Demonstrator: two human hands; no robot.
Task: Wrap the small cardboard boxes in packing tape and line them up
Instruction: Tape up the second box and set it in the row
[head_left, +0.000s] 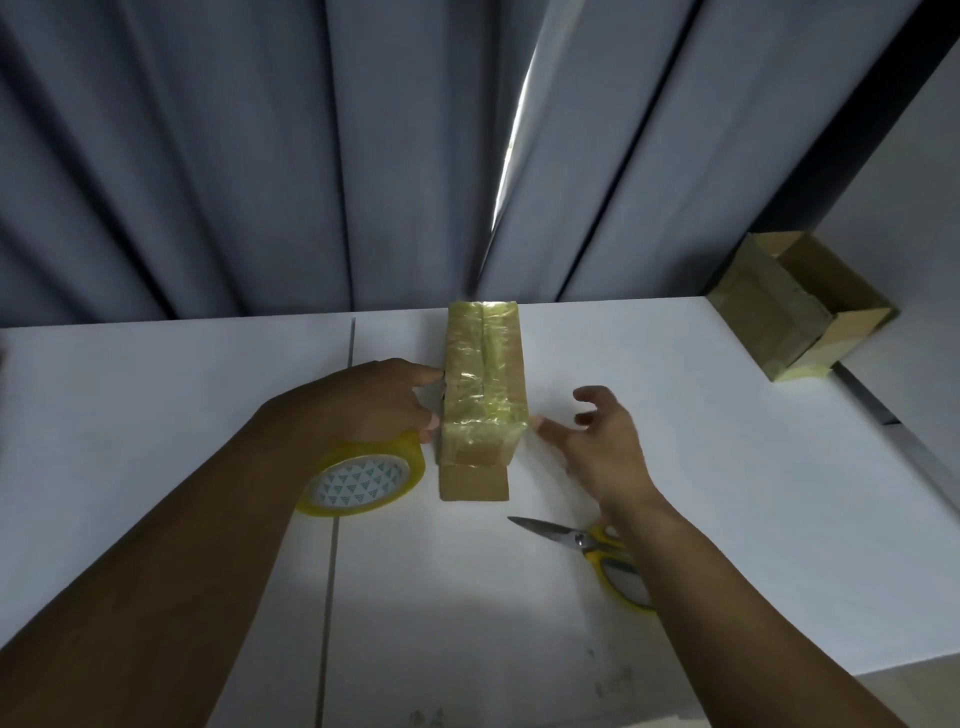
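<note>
A small cardboard box (484, 384) wrapped in yellowish clear tape stands on edge in the middle of the white table (675, 415). Its near lower end shows bare cardboard. My left hand (379, 400) rests against the box's left side, thumb and fingertips touching it. My right hand (597, 441) hovers just right of the box with its fingers spread, the thumb tip close to the box's near right corner. A roll of yellowish packing tape (363, 480) lies flat on the table under my left wrist.
Yellow-handled scissors (587, 545) lie shut on the table under my right forearm, blades pointing left. An open empty cardboard carton (800, 306) sits at the table's far right corner. Grey curtains hang behind the table's far edge.
</note>
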